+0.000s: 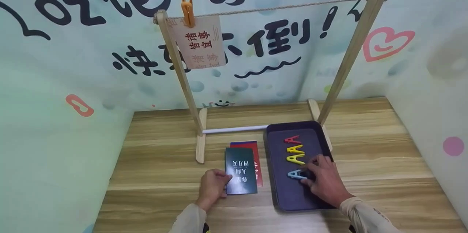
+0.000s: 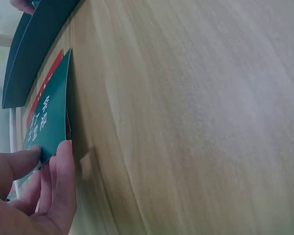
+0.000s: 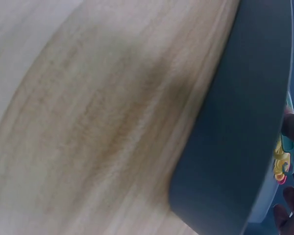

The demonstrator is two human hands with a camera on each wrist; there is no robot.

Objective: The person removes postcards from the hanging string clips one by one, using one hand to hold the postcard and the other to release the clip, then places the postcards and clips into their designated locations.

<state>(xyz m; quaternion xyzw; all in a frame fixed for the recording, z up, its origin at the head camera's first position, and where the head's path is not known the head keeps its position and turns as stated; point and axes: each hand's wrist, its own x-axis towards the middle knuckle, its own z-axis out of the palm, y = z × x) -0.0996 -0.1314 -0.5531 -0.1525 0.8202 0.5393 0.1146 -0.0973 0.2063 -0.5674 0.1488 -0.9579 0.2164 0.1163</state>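
My left hand (image 1: 212, 187) pinches the near left edge of a dark green card (image 1: 241, 185) with white characters, thumb on top and fingers beneath. In the left wrist view the green card (image 2: 54, 115) is tilted, its near edge off the wood. Under it lies a red card (image 1: 260, 176), mostly covered. Over the dark tray (image 1: 289, 198), my right hand (image 1: 325, 180) pinches a light blue clothespin (image 1: 294, 174) between thumb and fingers. Farther up the tray sit two yellow clothespins (image 1: 295, 158) and a red clothespin (image 1: 292, 139).
Behind stands a wooden frame (image 1: 343, 64) with a rope (image 1: 278, 8) across its top. An orange clothespin (image 1: 188, 11) holds a pink printed card (image 1: 203, 48) on the rope's left end. A white rod (image 1: 234, 129) joins the frame's feet. Printed walls enclose the wooden table (image 1: 157, 152).
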